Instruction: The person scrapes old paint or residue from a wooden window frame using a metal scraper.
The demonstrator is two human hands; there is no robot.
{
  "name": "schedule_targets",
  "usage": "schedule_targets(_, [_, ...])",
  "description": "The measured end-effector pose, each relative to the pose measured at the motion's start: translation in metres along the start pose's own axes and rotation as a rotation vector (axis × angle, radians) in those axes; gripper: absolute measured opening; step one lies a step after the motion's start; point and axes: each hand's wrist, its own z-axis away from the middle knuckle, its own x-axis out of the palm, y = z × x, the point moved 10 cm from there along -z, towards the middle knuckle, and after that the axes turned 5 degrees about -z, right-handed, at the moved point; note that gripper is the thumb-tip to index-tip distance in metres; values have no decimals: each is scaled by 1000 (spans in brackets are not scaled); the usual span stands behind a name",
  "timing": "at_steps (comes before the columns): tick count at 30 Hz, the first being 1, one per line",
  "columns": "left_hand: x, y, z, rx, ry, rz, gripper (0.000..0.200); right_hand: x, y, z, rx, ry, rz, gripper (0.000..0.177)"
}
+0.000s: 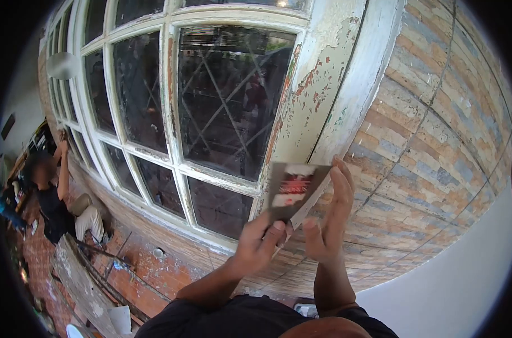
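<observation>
A folded sheet of sandpaper point(292, 188), grey-brown with a red and white printed patch, is held up in front of the peeling window frame. Its lower end is pinched between the thumb and fingers of my left hand point(255, 245). My right hand point(330, 219) is upright along the sheet's right side, fingers stretched out and thumb apart, with the fingertips right at the upper corner. A pale folded edge of the sheet runs between the two hands. Behind it, the cream-painted window frame point(318, 84) shows flaked patches of bare reddish wood.
Stone-patterned wall tiles point(413, 141) lie to the right. At left, another person point(56, 197) crouches, arms raised to the window. A worn wooden plank point(81, 279) stands below, and a small cup point(158, 253) sits on the paint-speckled red floor point(166, 276).
</observation>
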Motion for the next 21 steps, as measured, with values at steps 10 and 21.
schedule_targets(10, [-8,-74,35,-329,-130,41,25,12,73,93,597,364,-677,23])
schedule_targets(21, [-46,-86,34,-364,-295,-331,28,15,87,122,738,49,-256,17])
